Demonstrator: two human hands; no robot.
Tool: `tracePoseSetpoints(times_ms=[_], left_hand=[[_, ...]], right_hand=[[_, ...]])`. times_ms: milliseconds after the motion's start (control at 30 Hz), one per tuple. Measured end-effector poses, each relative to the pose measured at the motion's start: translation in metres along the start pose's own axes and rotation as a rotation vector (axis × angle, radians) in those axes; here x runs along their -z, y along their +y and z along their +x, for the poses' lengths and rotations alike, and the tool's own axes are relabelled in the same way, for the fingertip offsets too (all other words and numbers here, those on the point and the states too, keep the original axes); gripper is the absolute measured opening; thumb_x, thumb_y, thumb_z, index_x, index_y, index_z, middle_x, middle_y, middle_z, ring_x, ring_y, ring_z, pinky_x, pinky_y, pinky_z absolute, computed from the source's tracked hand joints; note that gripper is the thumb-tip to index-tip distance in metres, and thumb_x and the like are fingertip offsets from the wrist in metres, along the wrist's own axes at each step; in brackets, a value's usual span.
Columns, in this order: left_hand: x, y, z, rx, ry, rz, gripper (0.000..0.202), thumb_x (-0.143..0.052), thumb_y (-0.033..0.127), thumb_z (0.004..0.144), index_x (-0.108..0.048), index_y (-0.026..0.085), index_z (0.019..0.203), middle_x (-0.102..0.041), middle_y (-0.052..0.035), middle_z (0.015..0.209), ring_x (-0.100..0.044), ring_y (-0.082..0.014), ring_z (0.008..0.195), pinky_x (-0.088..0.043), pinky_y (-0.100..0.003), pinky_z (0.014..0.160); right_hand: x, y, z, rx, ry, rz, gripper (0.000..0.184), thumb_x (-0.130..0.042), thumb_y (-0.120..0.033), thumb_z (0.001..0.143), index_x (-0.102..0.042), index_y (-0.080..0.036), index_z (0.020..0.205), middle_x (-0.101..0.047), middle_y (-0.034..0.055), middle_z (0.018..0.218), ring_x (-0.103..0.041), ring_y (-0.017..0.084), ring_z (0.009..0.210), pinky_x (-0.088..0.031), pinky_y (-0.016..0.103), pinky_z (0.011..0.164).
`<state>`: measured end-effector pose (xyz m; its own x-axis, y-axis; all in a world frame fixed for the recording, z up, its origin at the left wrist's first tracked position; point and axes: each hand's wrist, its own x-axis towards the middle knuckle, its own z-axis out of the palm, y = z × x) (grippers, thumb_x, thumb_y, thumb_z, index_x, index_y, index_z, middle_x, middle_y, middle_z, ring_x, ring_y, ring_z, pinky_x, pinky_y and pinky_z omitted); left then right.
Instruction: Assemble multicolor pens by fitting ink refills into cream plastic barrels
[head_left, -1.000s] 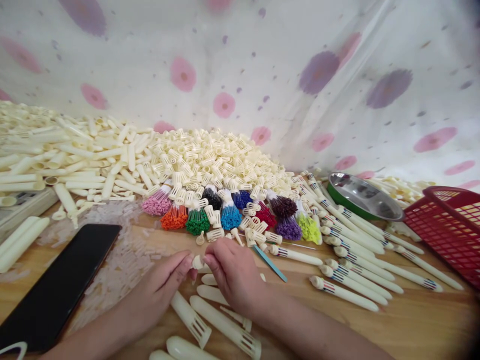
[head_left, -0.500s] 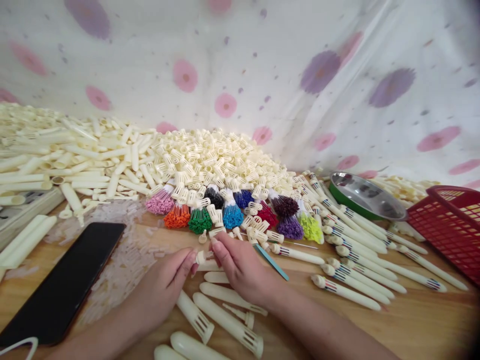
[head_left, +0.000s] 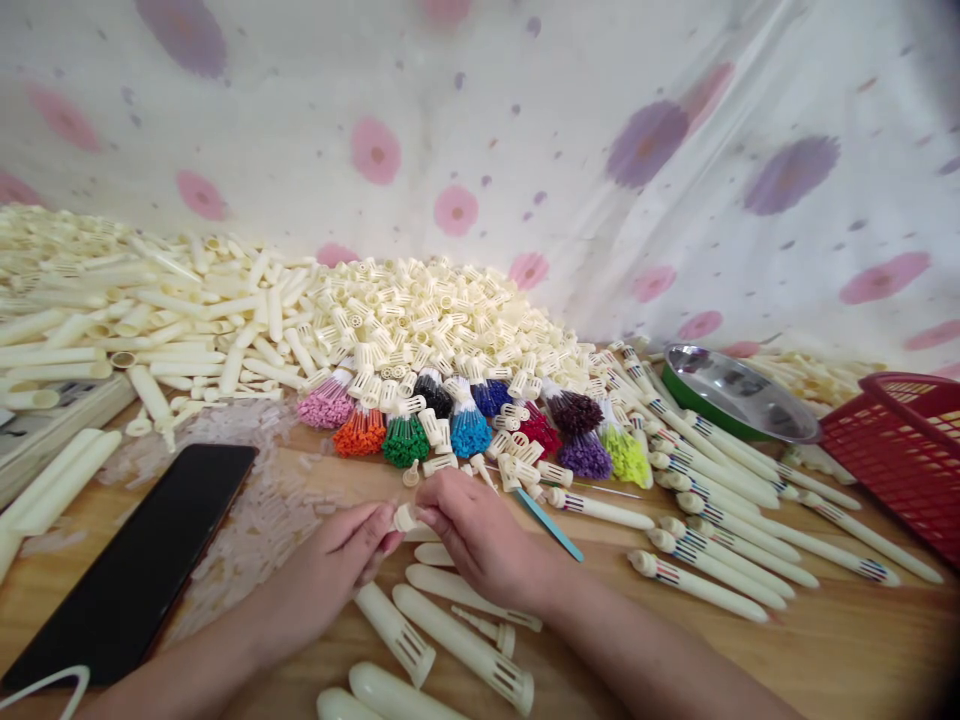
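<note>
My left hand (head_left: 346, 548) pinches a small cream plastic pen part (head_left: 405, 517) between thumb and fingers. Up against the other side of this part, the fingers of my right hand (head_left: 476, 530) are closed; anything between their tips is hidden. Below the hands lie cream pen barrels (head_left: 457, 640) with slotted ends, and a thin pointed cream piece (head_left: 491, 630). Just beyond the hands stand bunches of coloured refills, among them green (head_left: 406, 442), light blue (head_left: 470, 433) and orange (head_left: 358, 433). Small clear plastic tubes (head_left: 259, 510) are scattered left of my left hand.
A black phone (head_left: 135, 570) lies at the left. Heaps of slotted cream caps (head_left: 442, 310) and barrels (head_left: 172, 300) fill the back. Assembled multicolour pens (head_left: 697, 585), a teal tool (head_left: 549, 524), a green-sided metal bowl (head_left: 742, 395) and a red basket (head_left: 892, 460) are on the right.
My right hand has moved slightly down and in, so its fingertips now meet the cream part. My left hand keeps its pinch. The whole view has shifted slightly.
</note>
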<state>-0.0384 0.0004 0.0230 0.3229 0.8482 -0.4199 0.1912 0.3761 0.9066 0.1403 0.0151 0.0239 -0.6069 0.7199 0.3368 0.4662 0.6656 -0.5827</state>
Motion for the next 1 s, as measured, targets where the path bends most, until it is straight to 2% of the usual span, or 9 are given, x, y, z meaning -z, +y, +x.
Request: tracePoseSetpoints(times_ms=[167,267,333,433,500,567,667,833,1000], left_hand=[[0.005,0.005,-0.003,0.187,-0.242,-0.235,0.041,-0.053,0.056,0.073,-0.037,0.020,0.062,-0.022,0.0103,0.052,-0.012,-0.0058,0.045,-0.008,-0.016,0.039],[0.006,0.005,-0.003,0.255,-0.321,-0.234,0.041,-0.050,0.056,0.075,-0.035,0.020,0.062,-0.019,0.0107,0.052,-0.009,-0.0059,0.044,-0.006,-0.016,0.038],[0.004,0.004,-0.002,0.170,-0.214,-0.125,0.040,-0.047,0.057,0.076,-0.039,0.020,0.064,-0.028,0.0089,0.052,-0.020,-0.0062,0.043,-0.014,-0.015,0.037],[0.000,0.001,0.000,-0.154,0.026,0.224,0.035,-0.039,0.051,0.082,-0.046,0.021,0.066,-0.048,0.0024,0.060,-0.045,-0.0127,0.055,-0.037,-0.022,0.048],[-0.001,-0.001,0.001,-0.371,0.132,0.500,0.032,-0.035,0.043,0.085,-0.049,0.021,0.066,-0.054,-0.0004,0.065,-0.052,-0.0171,0.064,-0.042,-0.027,0.059],[0.000,-0.003,0.002,-0.494,0.194,0.695,0.029,-0.033,0.036,0.086,-0.050,0.022,0.068,-0.057,-0.0014,0.067,-0.054,-0.0187,0.065,-0.043,-0.029,0.062],[0.002,-0.004,0.003,-0.517,0.203,0.774,0.029,-0.030,0.033,0.088,-0.048,0.022,0.067,-0.057,-0.0009,0.066,-0.055,-0.0181,0.063,-0.043,-0.028,0.060],[0.002,-0.005,0.003,-0.443,0.165,0.710,0.034,-0.028,0.036,0.090,-0.046,0.022,0.065,-0.055,0.0007,0.061,-0.054,-0.0174,0.060,-0.042,-0.027,0.058],[0.000,-0.005,0.002,-0.422,0.140,0.665,0.034,-0.028,0.037,0.090,-0.049,0.022,0.066,-0.057,-0.0003,0.064,-0.054,-0.0183,0.064,-0.042,-0.028,0.061]], right_hand=[[0.003,0.005,-0.002,0.136,-0.035,-0.115,0.015,-0.031,-0.012,0.088,-0.044,-0.018,0.084,-0.055,0.0063,0.080,-0.046,0.016,0.074,-0.040,0.027,0.067],[0.003,0.005,-0.002,0.170,-0.050,-0.145,0.016,-0.031,-0.011,0.086,-0.045,-0.018,0.082,-0.054,0.0057,0.077,-0.045,0.016,0.073,-0.038,0.027,0.066],[0.001,0.002,-0.002,0.096,-0.038,-0.126,0.017,-0.031,-0.016,0.089,-0.044,-0.018,0.079,-0.053,0.0043,0.074,-0.045,0.015,0.070,-0.037,0.026,0.064],[-0.007,-0.004,-0.002,-0.145,0.016,-0.039,0.022,-0.032,-0.025,0.092,-0.043,-0.019,0.073,-0.049,0.0005,0.067,-0.042,0.013,0.061,-0.034,0.023,0.057],[-0.014,-0.007,-0.002,-0.301,0.050,0.058,0.027,-0.030,-0.028,0.093,-0.042,-0.020,0.071,-0.046,-0.0017,0.062,-0.039,0.011,0.056,-0.031,0.021,0.052],[-0.018,-0.008,-0.003,-0.399,0.053,0.133,0.032,-0.027,-0.032,0.094,-0.042,-0.019,0.069,-0.043,-0.0027,0.058,-0.037,0.010,0.053,-0.029,0.020,0.048],[-0.015,-0.006,-0.003,-0.408,0.051,0.087,0.035,-0.027,-0.035,0.094,-0.045,-0.019,0.069,-0.046,-0.0019,0.057,-0.040,0.010,0.052,-0.029,0.021,0.048],[-0.005,-0.003,-0.002,-0.085,-0.010,-0.196,0.025,-0.030,-0.029,0.093,-0.049,-0.017,0.082,-0.058,0.0048,0.076,-0.049,0.015,0.067,-0.034,0.024,0.059],[-0.005,-0.004,-0.002,-0.224,0.008,-0.253,0.037,-0.025,-0.032,0.095,-0.049,-0.018,0.070,-0.053,0.0011,0.060,-0.046,0.013,0.054,-0.028,0.024,0.053]])
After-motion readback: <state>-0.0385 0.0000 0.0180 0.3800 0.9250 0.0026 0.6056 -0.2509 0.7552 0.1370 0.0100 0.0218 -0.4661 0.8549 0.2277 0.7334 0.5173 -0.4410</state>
